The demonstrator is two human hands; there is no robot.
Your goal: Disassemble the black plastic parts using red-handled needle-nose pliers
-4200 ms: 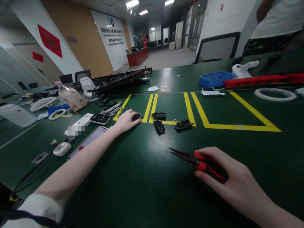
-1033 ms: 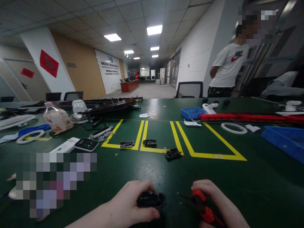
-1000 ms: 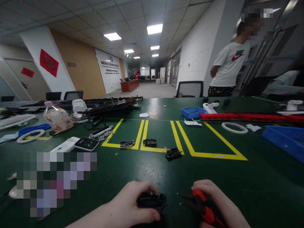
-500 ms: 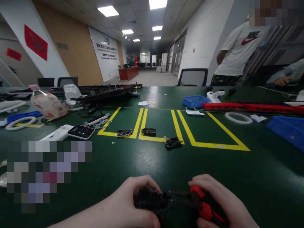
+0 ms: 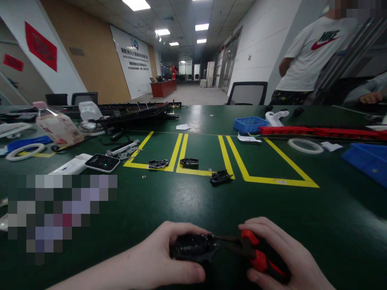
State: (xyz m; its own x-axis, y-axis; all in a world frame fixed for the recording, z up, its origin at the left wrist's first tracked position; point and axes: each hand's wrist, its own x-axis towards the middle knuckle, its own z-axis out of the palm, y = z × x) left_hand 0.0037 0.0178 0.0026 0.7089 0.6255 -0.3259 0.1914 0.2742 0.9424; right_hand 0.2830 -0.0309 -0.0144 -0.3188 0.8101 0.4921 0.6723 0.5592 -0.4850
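Between thumb and fingers, my left hand grips a black plastic part low in the head view. My right hand is wrapped round red-and-black handled pliers. Their thin jaws point left and reach the right end of the black part; whether they pinch it is too dark to tell. Farther up the table lie similar small black parts: one on the left yellow outline, one in the middle outline, and one at that outline's lower right corner.
Yellow tape outlines mark the green table. To the left are a bottle, a white-edged device with a dark screen and long black parts. Blue bins and red strips lie right. A person in a white shirt stands beyond.
The view has shifted slightly. The plier jaws have come closer to the black part's right end, and their handles sit a little lower. Both hands keep their hold.
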